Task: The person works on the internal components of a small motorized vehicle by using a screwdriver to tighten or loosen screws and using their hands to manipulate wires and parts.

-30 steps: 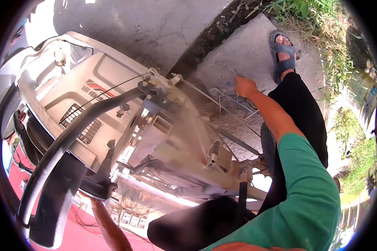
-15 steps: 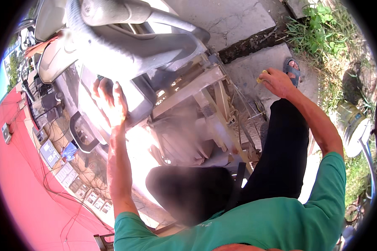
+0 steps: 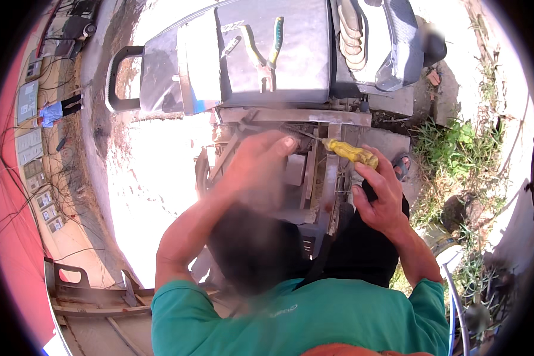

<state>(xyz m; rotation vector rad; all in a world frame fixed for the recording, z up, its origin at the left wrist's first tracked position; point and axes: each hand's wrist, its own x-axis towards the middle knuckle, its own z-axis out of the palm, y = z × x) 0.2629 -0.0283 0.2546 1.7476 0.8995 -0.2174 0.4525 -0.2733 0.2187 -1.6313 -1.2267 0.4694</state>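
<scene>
My right hand (image 3: 380,196) grips a yellow-handled screwdriver (image 3: 353,153), its shaft pointing left toward my left hand (image 3: 258,160). My left hand is curled at the rusty metal frame (image 3: 353,117) beside the shaft's tip; haze blurs it and whatever is in its fingers. Beyond them, on a dark padded top (image 3: 296,65), lie yellow-and-dark-handled pliers (image 3: 264,65) and a small slim tool (image 3: 230,46). A pale panel (image 3: 190,53) lies left of the pliers. My knees are below the hands, either side of the frame's lower part.
A dark rail handle (image 3: 113,80) sticks out at left. A person in blue (image 3: 52,111) is by meter boxes and loose wires (image 3: 38,184) on the left wall. Grass (image 3: 445,148), concrete slabs (image 3: 397,101) and a hose (image 3: 457,296) are at right. A metal structure (image 3: 95,308) sits lower left.
The view has swung round. My right hand has moved up and inward with the screwdriver; my left hand has left the upper-left parts and come in beside the screwdriver's tip at the frame.
</scene>
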